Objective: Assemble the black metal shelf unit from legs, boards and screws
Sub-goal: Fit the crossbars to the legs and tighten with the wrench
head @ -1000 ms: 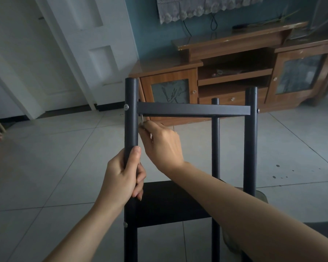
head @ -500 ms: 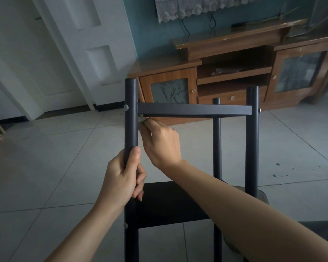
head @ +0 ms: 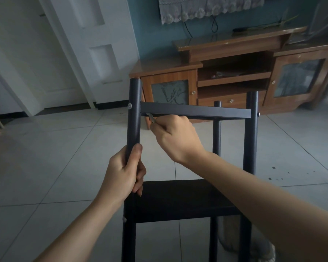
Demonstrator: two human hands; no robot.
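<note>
The black metal shelf unit stands upright on the tiled floor in front of me. My left hand [head: 124, 173] grips its near left leg [head: 133, 114] below the upper board [head: 195, 111]. A silver screw head [head: 130, 105] shows on that leg at board height. My right hand [head: 175, 137] pinches a small metal tool [head: 151, 117] whose tip goes up under the board's left end, beside the leg. A lower black board [head: 178, 200] spans the legs under my forearm. The right leg [head: 251, 133] and a rear leg [head: 217, 129] stand behind.
A wooden TV cabinet [head: 235, 76] runs along the blue wall behind the shelf. A white door [head: 95, 50] stands at the left. Grey fabric [head: 261, 246] lies on the floor by the right leg's foot. Pale floor tiles [head: 55, 157] spread to the left.
My right hand has swung right and turned, so the tool now slants up to the board's underside. My left hand keeps its grip on the leg. The view has tilted slightly.
</note>
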